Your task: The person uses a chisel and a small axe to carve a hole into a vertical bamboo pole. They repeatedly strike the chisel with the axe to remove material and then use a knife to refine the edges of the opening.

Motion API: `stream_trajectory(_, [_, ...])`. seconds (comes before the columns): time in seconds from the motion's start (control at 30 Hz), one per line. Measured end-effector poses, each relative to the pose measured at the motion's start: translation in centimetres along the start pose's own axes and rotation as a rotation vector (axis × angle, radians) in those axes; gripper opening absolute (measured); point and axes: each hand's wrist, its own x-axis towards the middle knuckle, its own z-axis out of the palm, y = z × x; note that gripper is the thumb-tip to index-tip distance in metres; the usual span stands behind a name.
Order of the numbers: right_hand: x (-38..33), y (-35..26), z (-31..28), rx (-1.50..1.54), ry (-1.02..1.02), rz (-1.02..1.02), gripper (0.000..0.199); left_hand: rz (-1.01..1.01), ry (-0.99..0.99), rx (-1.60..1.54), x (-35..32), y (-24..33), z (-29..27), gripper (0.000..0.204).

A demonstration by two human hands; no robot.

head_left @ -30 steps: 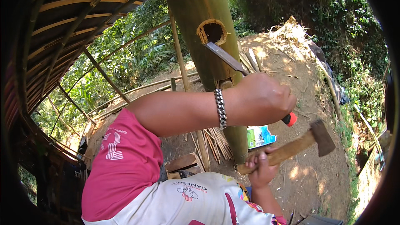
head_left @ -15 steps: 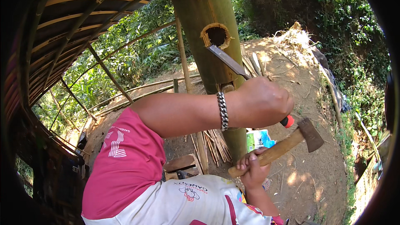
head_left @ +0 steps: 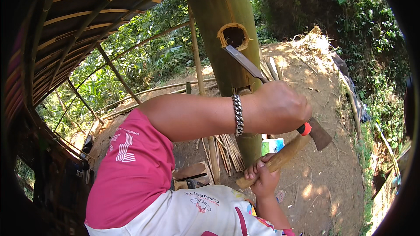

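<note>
Bright sunlight falls on the dirt ground (head_left: 323, 183) beyond the grip, dappled with leaf shadows, while the fisheye rim goes black and bends straight edges.

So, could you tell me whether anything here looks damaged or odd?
The round hole in the bamboo post has a ragged, splintered pale rim. The left hand holds a chisel at its lower edge; the right hand holds a hammer.

One package only: a small boxy carton (head_left: 273, 145), green and light blue with a white patch. It sits on the dirt ground (head_left: 323, 192) just beside the bamboo post's (head_left: 227, 52) base, partly hidden.
</note>
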Motion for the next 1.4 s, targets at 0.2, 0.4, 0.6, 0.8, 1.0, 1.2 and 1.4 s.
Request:
stream_trajectory(0.2, [-0.2,0.6,0.9,0.004,0.002,-0.097,0.022,0.014,-0.036,0.031,-0.1,0.0,-0.3,0.015])
stream_trajectory(0.4, [0.7,-1.5,-1.2,0.237,0.165,-0.296,0.018,0.039,-0.035,0.032,-0.2,-0.1,-0.2,0.015])
stream_trajectory(0.6, [-1.3,0.4,0.5,0.095,-0.103,-0.257,0.020,-0.016,-0.147,0.010,0.0,-0.5,-0.5,0.017])
stream_trajectory(0.8, [-0.8,1.2,0.4,0.143,-0.117,-0.021,0.018,-0.037,-0.157,0.052,0.2,-0.2,-0.3,0.017])
stream_trajectory(1.0, [-2.0,2.6,0.3,0.137,-0.186,0.108,0.018,-0.033,-0.149,0.057,-0.1,0.2,0.0,0.017])
stream_trajectory(1.2, [-1.0,1.0,-0.3,0.171,-0.069,0.062,0.020,-0.022,-0.171,0.039,0.2,-0.4,-0.3,0.018])
stream_trajectory(1.4, [-0.6,1.6,-1.0,0.089,-0.111,0.223,0.020,-0.029,-0.145,0.029,0.1,-0.4,-0.1,0.018])
